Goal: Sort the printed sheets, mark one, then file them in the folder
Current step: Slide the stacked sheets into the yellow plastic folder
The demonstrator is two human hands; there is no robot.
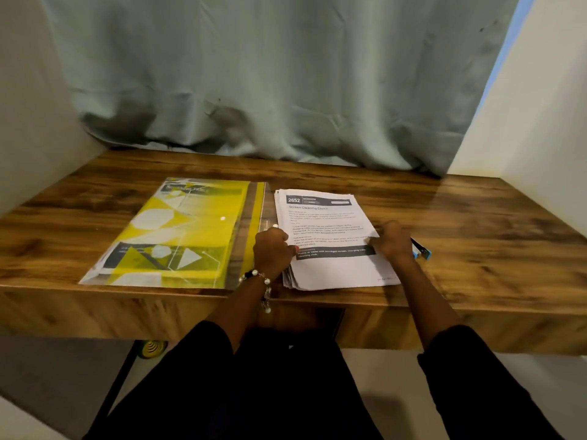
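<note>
Printed sheets [330, 242]: one stack near desk [476, 236] front edge, gripped at both sides by left hand [274, 249] and right hand [394, 241]. Folder [178, 233]: beside, leftward, unfilled. Marking, filing apparently outstanding.

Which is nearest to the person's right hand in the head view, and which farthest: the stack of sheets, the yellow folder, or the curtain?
Measured from the right hand:
1. Stack of sheets: touching it, the hand is at its right edge.
2. Yellow folder: flat on the desk, beyond the stack to the left.
3. Curtain: hanging behind the desk's back edge, farthest.
</note>
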